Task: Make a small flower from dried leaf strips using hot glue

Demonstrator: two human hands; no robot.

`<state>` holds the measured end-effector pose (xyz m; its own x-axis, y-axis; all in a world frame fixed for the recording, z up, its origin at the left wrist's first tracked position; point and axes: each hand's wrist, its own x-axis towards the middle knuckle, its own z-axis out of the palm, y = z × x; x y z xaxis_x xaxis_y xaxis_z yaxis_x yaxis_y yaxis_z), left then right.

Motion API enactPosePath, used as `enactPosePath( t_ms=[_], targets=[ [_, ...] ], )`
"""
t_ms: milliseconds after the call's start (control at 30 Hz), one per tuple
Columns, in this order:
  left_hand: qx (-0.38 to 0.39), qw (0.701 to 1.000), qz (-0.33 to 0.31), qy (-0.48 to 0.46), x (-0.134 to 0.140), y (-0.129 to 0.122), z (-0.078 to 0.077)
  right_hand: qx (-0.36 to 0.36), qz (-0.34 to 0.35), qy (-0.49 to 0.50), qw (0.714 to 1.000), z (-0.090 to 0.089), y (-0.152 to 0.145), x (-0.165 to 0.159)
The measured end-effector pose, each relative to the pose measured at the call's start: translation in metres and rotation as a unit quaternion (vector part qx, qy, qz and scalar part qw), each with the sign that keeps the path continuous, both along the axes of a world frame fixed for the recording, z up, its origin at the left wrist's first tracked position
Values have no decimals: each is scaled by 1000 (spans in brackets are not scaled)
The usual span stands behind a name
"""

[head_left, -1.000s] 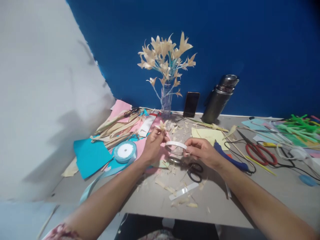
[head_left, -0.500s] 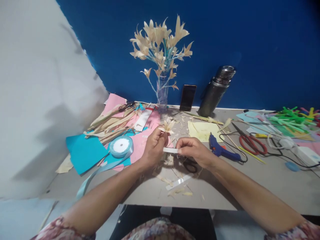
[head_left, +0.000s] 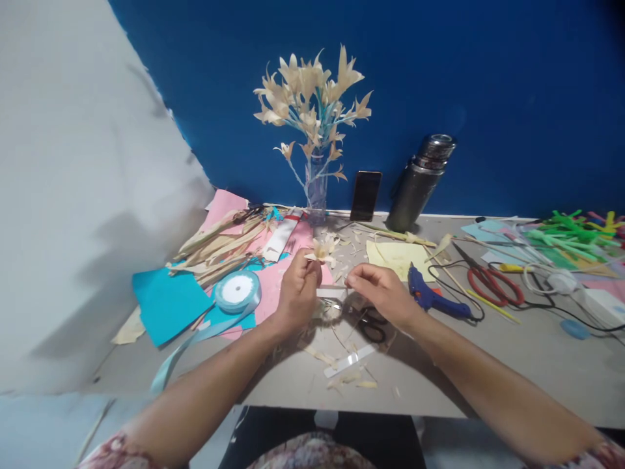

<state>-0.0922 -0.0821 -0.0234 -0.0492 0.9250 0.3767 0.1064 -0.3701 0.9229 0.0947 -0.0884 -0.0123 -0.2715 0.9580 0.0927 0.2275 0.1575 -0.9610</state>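
My left hand [head_left: 299, 286] is closed around the base of a cream corn-husk-like flower [head_left: 323, 250], petals spreading above the fingers. A narrow white strip [head_left: 330, 293] runs from beside that hand toward the right; whether it is attached to the flower is hidden. My right hand [head_left: 378, 290] is just right of the strip's end, thumb and fingertips pinched together. What they hold, if anything, is too small to make out. Below, dark-handled scissors [head_left: 374, 331] lie on the table among husk scraps and a clear strip [head_left: 349, 361].
A vase [head_left: 316, 195] of similar flowers stands at the back beside a phone [head_left: 366, 195] and a flask [head_left: 417, 185]. At left lie a ribbon roll [head_left: 237, 291], husks [head_left: 219, 241] and blue paper [head_left: 170, 305]. A glue gun [head_left: 437, 299] and red scissors [head_left: 493, 285] lie right.
My right fingers have come off the white strip's end and moved slightly up. The left hand still holds the flower, which has tilted a little left.
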Motion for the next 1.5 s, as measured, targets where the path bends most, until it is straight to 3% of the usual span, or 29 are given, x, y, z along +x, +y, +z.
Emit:
enactPosePath(
  t_ms=[100, 233, 400, 500, 700, 833, 900, 933, 1000, 1067, 1167, 1267, 1333, 1433, 1500],
  targets=[
    [15, 999, 20, 22, 0, -4, 2, 32, -22, -20, 999, -1, -2, -2],
    [9, 999, 31, 21, 1, -7, 0, -10, 16, -4, 1000, -3, -4, -6],
    [11, 999, 27, 20, 2, -10, -4, -26, -3, -9, 1000, -4, -6, -9],
    [10, 999, 32, 34, 2, -10, -5, -2, -10, -26, 1000, 0, -10, -9],
    [-29, 998, 27, 57, 7, -9, -5, 118, 1, -49, 992, 6, -28, -14],
    [-12, 996, 62, 66, 3, -2, -2, 112, -51, 9, 992, 17, -21, -3],
    [-5, 995, 85, 54, -2, 4, 1, 97, -58, -21, 993, 23, -9, 11],
    [-4, 995, 88, 47, -4, 7, 2, 91, -29, -71, 993, 25, -3, 18],
    [-8, 996, 85, 34, -8, 12, 4, 81, 79, -216, 970, 24, 8, 32],
    [-14, 996, 83, 26, -10, 14, 4, 99, 147, -357, 917, 18, 15, 39],
    [-12, 997, 78, 13, -11, 15, 3, 113, 175, -479, 853, 5, 19, 38],
    [-14, 998, 62, -21, -11, 17, 0, 118, 181, -507, 834, -2, 21, 31],
    [-48, 996, 41, -67, -11, 21, -3, 110, 140, -540, 823, -1, 25, 30],
    [-122, 982, 21, -144, -11, 27, -7, 114, -19, -595, 795, 8, 29, 34],
    [-140, 976, 21, -164, -11, 29, -8, 140, -78, -573, 804, 17, 27, 35]
  ],
)
